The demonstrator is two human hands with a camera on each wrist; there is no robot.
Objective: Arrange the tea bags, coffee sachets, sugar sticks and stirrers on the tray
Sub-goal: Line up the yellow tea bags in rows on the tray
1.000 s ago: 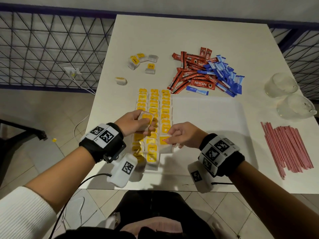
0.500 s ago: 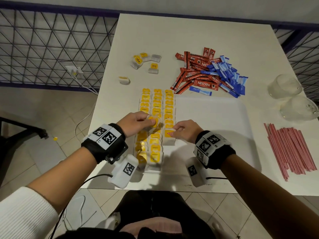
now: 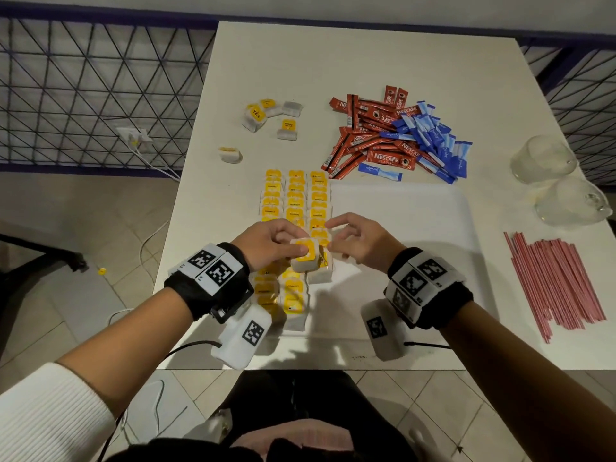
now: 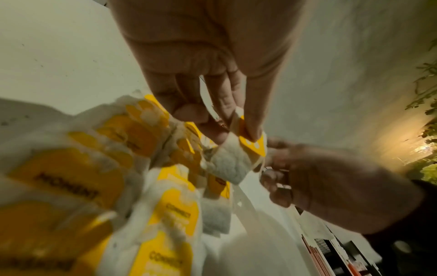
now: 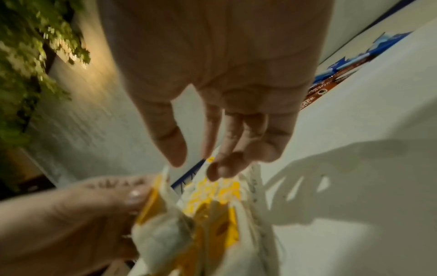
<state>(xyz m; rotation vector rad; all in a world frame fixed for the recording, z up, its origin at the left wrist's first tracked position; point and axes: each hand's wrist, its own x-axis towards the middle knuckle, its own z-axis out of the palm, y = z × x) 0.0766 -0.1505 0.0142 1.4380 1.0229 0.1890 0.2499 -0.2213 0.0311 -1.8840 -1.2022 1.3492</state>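
Left hand (image 3: 270,241) pinches soft white yellow-tagged tea bag (image 3: 305,260) above tray rows (image 3: 295,201); right hand (image 3: 358,243) just beside, fingers loose, empty.

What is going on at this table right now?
A person is laying tea bags in rows on a white tray. The left hand pinches one tea bag above the rows; the right hand hovers beside it, fingers loose. Coffee sachets, sugar sticks and stirrers still lie off the tray.
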